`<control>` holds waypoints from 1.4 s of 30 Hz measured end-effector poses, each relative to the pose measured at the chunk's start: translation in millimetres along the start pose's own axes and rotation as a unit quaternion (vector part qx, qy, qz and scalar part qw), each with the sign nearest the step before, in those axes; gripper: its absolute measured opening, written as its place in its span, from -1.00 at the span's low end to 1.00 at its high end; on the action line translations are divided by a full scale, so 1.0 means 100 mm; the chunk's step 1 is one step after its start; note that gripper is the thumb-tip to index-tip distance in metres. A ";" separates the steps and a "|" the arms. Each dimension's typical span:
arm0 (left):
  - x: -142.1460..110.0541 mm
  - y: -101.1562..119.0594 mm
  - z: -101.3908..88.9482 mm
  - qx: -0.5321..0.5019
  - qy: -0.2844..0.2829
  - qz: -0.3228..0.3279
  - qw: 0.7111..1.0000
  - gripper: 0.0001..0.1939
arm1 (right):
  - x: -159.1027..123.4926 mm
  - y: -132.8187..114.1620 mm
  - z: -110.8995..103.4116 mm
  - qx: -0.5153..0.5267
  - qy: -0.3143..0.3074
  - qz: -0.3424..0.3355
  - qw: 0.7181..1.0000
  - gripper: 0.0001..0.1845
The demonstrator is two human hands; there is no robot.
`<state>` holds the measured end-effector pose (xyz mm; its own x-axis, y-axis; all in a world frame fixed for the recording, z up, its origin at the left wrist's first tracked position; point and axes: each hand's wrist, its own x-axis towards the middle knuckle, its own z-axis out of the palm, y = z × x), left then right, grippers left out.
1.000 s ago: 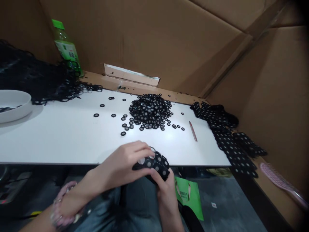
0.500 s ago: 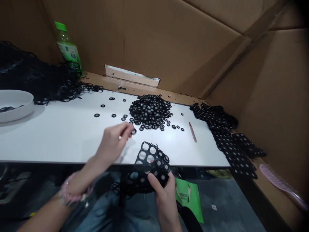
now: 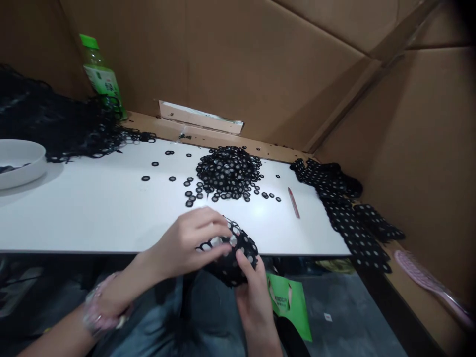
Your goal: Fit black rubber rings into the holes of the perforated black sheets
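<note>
My right hand (image 3: 255, 290) grips a black perforated sheet (image 3: 247, 243) at the table's front edge, the thumb on top. Some of its round holes show white or clear, others hold grey-centred discs. Over the sheet's left part reaches my left hand (image 3: 197, 240), thumb and forefinger pinched around a small round disc (image 3: 233, 240) against the sheet. Its fingers partly cover the holes. Beyond both hands, a heap of small black-rimmed discs (image 3: 228, 171) lies on the white table (image 3: 92, 208), with loose ones scattered around it.
Finished-looking dotted black sheets (image 3: 342, 218) lie at the right, near a pink hairbrush (image 3: 420, 272). A red pen (image 3: 293, 202) rests right of the heap. At left are a white bowl (image 3: 26, 171), a black tangled pile (image 3: 55, 119) and a green bottle (image 3: 104, 79). Cardboard walls (image 3: 230, 59) surround the table.
My left hand has moved right and down from beside the heap to the sheet, bringing a disc with it. The sheet is now bunched more in my right hand.
</note>
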<state>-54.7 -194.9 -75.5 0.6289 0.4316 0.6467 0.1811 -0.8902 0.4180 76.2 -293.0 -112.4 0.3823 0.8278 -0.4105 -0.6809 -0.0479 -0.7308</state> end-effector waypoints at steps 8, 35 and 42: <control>-0.20 0.07 0.13 -0.181 -0.071 -0.160 0.968 -0.86 | -0.06 0.00 -0.03 -0.018 -0.028 -0.006 0.999 -0.39; -0.03 0.09 0.06 -0.268 0.035 -0.361 0.892 -0.80 | -0.09 -0.03 -0.31 -0.176 -0.118 -0.090 0.973 -0.43; 0.43 -0.39 -0.25 0.063 0.103 -0.201 0.972 -0.83 | -0.10 -0.01 -0.20 -0.048 -0.035 0.024 0.998 -0.40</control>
<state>-53.6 -138.3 -48.4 0.3253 0.7572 0.5664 0.4812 -0.6482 0.5901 85.8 -312.5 -118.9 0.3033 0.8606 -0.4091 -0.6327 -0.1391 -0.7618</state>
